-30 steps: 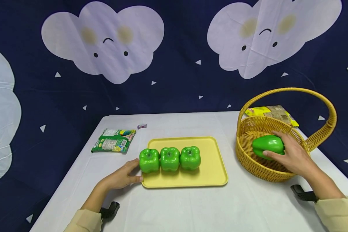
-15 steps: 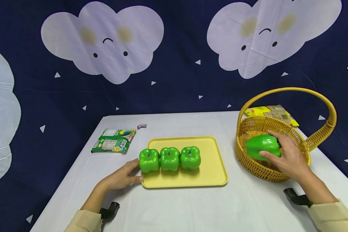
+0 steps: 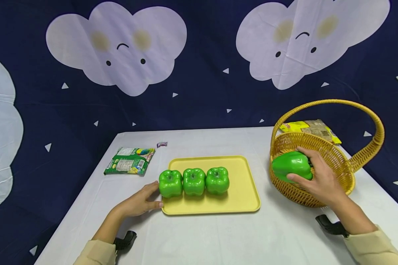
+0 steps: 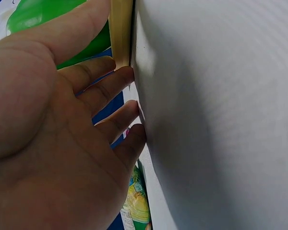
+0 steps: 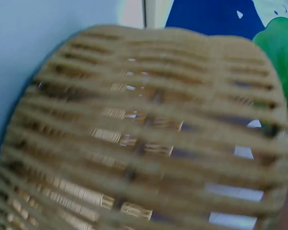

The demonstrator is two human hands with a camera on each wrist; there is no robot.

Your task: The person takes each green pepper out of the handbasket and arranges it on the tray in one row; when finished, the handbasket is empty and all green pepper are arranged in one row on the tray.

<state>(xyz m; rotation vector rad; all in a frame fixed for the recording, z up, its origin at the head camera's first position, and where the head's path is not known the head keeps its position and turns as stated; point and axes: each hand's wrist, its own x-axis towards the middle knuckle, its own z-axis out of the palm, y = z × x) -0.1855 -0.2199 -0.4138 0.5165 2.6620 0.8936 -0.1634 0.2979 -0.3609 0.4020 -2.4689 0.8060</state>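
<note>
My right hand (image 3: 321,180) grips a glossy green bell pepper (image 3: 290,166) above the left side of a woven yellow-brown basket (image 3: 296,197) with a tall handle. The right wrist view has the blurred basket wall (image 5: 134,120) across most of it, the pepper (image 5: 282,57) at its right edge. On a yellow tray (image 3: 243,191), three more green bell peppers stand in a row: left (image 3: 170,184), middle (image 3: 194,182) and right (image 3: 217,180). My left hand (image 3: 137,201) rests at the tray's left edge, thumb by the rim, fingers (image 4: 108,91) loosely extended beside the left pepper.
A green snack packet (image 3: 130,161) lies at the table's left, with a small purple wrapped piece (image 3: 162,144) behind it. Behind the basket lies a yellow packet (image 3: 310,129). The white tablecloth (image 3: 215,235) runs in front of the tray; a dark cloud-print backdrop (image 3: 209,106) hangs behind.
My right hand has carried the bell pepper leftward and slightly up, from the middle of the basket to over its left rim. The left hand and the tray have stayed put.
</note>
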